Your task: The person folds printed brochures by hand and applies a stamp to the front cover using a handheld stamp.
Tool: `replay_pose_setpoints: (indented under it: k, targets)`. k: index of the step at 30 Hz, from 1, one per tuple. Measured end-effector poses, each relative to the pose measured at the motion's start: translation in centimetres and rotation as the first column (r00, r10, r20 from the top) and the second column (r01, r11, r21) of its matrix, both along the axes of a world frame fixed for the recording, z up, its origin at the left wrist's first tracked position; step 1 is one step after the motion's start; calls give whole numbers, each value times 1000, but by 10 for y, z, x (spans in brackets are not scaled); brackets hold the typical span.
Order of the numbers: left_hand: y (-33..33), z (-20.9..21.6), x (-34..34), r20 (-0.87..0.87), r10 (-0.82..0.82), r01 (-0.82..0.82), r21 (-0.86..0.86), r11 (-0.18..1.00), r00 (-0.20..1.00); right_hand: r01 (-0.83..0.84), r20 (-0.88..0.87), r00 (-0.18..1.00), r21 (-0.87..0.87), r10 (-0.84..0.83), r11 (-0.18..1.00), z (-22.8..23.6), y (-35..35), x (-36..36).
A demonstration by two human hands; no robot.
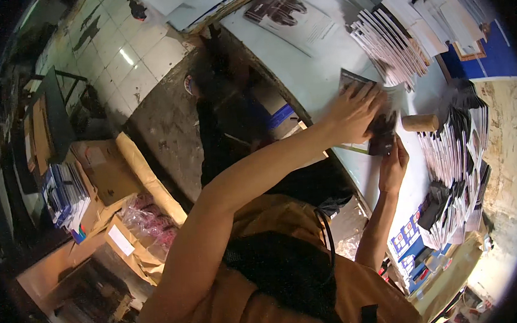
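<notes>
On the pale tabletop (301,31) lies a dark printed leaflet (382,131), partly covered by my hands. My left hand (355,113) reaches across its upper part, fingers laid over the paper and somewhat spread. At the leaflet's near edge, my right hand (393,164) pinches the paper between thumb and fingers. Just to the right of the leaflet rests a short wooden cylinder (420,123). Whether the leaflet has one sheet or more cannot be made out.
Stacked booklets (390,47) stand at the far right, with more dark-edged stacks (453,155) along the wall side. A large printed sheet (288,19) lies on the far tabletop. On my left are an open cardboard box (108,170), blue-covered booklets (65,194) and plastic-wrapped bundles (150,221).
</notes>
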State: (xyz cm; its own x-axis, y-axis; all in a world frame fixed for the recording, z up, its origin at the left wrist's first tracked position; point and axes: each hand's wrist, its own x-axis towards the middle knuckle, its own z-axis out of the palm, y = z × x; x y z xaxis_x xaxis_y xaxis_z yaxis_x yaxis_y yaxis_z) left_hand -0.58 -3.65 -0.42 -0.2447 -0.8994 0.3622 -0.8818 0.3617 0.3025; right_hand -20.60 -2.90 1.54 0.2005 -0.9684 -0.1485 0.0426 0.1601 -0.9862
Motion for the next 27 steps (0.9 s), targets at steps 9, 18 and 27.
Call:
replay_pose_setpoints:
  k: [9, 18, 27]
  targets:
    - [11, 1, -9, -100, 348, -347, 25, 937, 932, -166, -389, 921, -323, 29, 932, 5, -10, 24]
    - [9, -27, 18, -140, 186, -201, -103, 974, 973, -212, -464, 884, -290, 57, 933, 1, -20, 33]
    - [18, -7, 22, -156, 330, -340, -42, 940, 931, -560, -785, 585, -572, -204, 600, -6, -15, 57]
